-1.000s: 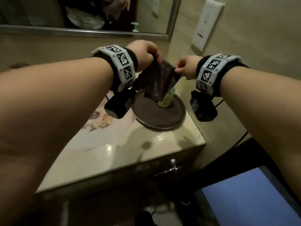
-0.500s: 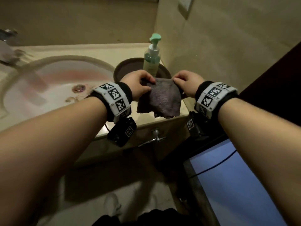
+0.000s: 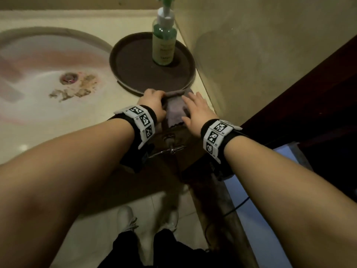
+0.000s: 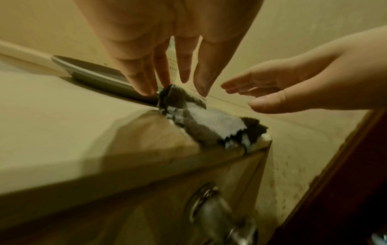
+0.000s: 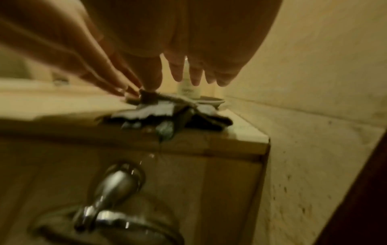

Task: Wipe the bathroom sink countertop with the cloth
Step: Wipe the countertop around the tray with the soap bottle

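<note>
A grey-purple cloth (image 3: 174,111) lies crumpled on the beige countertop (image 3: 58,144), at its front right corner, just in front of a round brown tray (image 3: 114,60). One edge of the cloth hangs slightly over the counter's front. My left hand (image 3: 153,99) pinches the cloth's far left corner with its fingertips; in the left wrist view that corner of the cloth (image 4: 209,122) stands up between them. My right hand (image 3: 197,111) is flat, palm down, fingers straight, just above the cloth's right side. The right wrist view shows the cloth (image 5: 167,112) below those hanging fingers.
A green pump soap bottle (image 3: 164,45) stands on the tray. The stained sink basin (image 3: 38,84) fills the left. A wall (image 3: 251,64) runs close along the counter's right end. A metal drawer handle (image 3: 170,146) sticks out below the counter edge.
Both hands brought the cloth down from the air onto the counter's front right corner. The right hand let go and flattened out. The head view tilted downward.
</note>
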Demonstrator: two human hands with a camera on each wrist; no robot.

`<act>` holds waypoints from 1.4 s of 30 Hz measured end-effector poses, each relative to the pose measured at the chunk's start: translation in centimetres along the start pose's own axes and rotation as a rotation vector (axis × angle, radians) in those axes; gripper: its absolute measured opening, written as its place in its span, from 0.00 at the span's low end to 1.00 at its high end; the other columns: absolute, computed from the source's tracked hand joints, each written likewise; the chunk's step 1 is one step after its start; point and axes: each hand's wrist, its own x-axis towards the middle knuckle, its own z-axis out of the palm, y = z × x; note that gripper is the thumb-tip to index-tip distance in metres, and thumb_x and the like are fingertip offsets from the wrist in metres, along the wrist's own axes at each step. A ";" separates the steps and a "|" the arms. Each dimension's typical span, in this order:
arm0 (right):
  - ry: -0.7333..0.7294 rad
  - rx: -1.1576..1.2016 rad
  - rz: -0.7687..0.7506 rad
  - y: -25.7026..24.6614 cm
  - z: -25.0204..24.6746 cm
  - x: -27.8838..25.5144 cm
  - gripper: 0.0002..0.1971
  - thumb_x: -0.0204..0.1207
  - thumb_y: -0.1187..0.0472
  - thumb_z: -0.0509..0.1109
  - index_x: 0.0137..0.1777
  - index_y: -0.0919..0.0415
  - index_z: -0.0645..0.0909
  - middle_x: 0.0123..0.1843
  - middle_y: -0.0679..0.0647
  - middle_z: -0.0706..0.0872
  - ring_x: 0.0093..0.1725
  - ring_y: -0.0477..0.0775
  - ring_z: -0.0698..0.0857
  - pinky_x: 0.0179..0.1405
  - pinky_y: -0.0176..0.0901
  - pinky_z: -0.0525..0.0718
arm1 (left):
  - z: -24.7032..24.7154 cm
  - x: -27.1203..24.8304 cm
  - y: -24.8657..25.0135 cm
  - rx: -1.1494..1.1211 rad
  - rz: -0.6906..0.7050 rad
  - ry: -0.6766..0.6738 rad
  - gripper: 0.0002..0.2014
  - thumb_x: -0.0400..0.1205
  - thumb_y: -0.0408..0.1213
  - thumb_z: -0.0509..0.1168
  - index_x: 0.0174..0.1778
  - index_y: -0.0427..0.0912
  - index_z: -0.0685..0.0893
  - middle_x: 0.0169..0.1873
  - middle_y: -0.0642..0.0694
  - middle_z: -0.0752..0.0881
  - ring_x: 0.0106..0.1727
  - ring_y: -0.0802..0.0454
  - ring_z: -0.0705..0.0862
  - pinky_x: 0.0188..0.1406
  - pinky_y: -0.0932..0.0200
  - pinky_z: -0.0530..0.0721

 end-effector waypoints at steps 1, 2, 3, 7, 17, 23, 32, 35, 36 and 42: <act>-0.034 -0.048 -0.028 0.0 0.8 0.1 0.33 0.84 0.54 0.58 0.85 0.59 0.49 0.87 0.57 0.47 0.86 0.59 0.45 0.85 0.49 0.46 | 0.3 -0.3 -0.5 0.067 0.002 0.015 0.33 0.76 0.39 0.70 0.78 0.42 0.68 0.76 0.37 0.68 0.75 0.38 0.70 0.77 0.50 0.69; -0.047 -0.067 -0.035 -0.2 1.4 0.4 0.34 0.85 0.53 0.56 0.85 0.59 0.46 0.87 0.57 0.45 0.87 0.58 0.42 0.85 0.48 0.44 | 0.7 -0.6 -1.1 0.137 -0.008 0.021 0.39 0.75 0.43 0.71 0.81 0.40 0.62 0.78 0.37 0.64 0.78 0.38 0.66 0.79 0.49 0.66; -0.044 -0.069 -0.030 -0.4 1.7 0.7 0.33 0.85 0.52 0.54 0.85 0.60 0.45 0.87 0.57 0.43 0.87 0.58 0.41 0.85 0.48 0.43 | 1.1 -1.0 -1.5 0.222 -0.033 0.008 0.45 0.75 0.47 0.72 0.83 0.38 0.55 0.81 0.37 0.60 0.81 0.38 0.61 0.81 0.49 0.62; -0.082 -0.039 -0.013 -1.5 2.3 2.2 0.34 0.86 0.50 0.50 0.85 0.63 0.41 0.87 0.58 0.41 0.87 0.57 0.41 0.85 0.47 0.43 | 2.5 -0.9 -3.7 0.482 -0.161 -0.147 0.54 0.75 0.63 0.64 0.84 0.35 0.42 0.85 0.40 0.45 0.85 0.39 0.46 0.83 0.44 0.51; -0.166 -0.085 0.177 1.5 3.1 4.3 0.33 0.86 0.50 0.48 0.85 0.65 0.40 0.87 0.59 0.39 0.86 0.57 0.41 0.85 0.47 0.42 | 2.8 1.1 -2.6 0.539 -0.189 -0.238 0.56 0.75 0.53 0.71 0.83 0.32 0.39 0.84 0.38 0.39 0.86 0.40 0.41 0.84 0.44 0.46; -0.148 -0.112 0.286 1.8 2.4 5.8 0.33 0.86 0.50 0.47 0.85 0.64 0.39 0.87 0.59 0.39 0.86 0.58 0.40 0.85 0.46 0.41 | 2.2 2.1 -2.8 0.609 -0.168 -0.266 0.59 0.70 0.53 0.75 0.84 0.35 0.41 0.84 0.39 0.44 0.85 0.41 0.46 0.81 0.42 0.57; -0.177 -0.070 0.328 2.1 3.0 2.8 0.35 0.85 0.48 0.49 0.85 0.62 0.39 0.87 0.57 0.39 0.86 0.57 0.41 0.84 0.48 0.41 | 1.3 1.6 -2.2 0.680 -0.143 -0.282 0.62 0.67 0.63 0.73 0.84 0.38 0.41 0.85 0.43 0.44 0.86 0.44 0.49 0.78 0.41 0.63; -0.179 -0.057 0.331 2.3 3.4 1.1 0.34 0.85 0.52 0.51 0.85 0.62 0.40 0.87 0.56 0.38 0.86 0.56 0.40 0.84 0.48 0.41 | 1.2 1.4 -2.2 0.693 -0.132 -0.283 0.61 0.68 0.62 0.72 0.84 0.37 0.41 0.85 0.42 0.44 0.86 0.44 0.49 0.79 0.41 0.63; -0.170 -0.046 0.335 2.3 3.4 1.0 0.34 0.85 0.51 0.51 0.85 0.61 0.40 0.87 0.55 0.38 0.86 0.56 0.40 0.84 0.49 0.42 | 1.2 1.4 -2.3 0.702 -0.126 -0.285 0.61 0.68 0.62 0.72 0.84 0.37 0.41 0.85 0.42 0.44 0.86 0.44 0.49 0.79 0.42 0.63; -0.150 -0.057 0.333 1.8 2.6 3.0 0.33 0.86 0.48 0.47 0.85 0.63 0.40 0.87 0.57 0.40 0.87 0.56 0.42 0.84 0.48 0.44 | 1.5 1.8 -2.4 0.743 -0.126 -0.286 0.63 0.66 0.59 0.76 0.84 0.37 0.41 0.85 0.42 0.44 0.86 0.43 0.51 0.78 0.42 0.65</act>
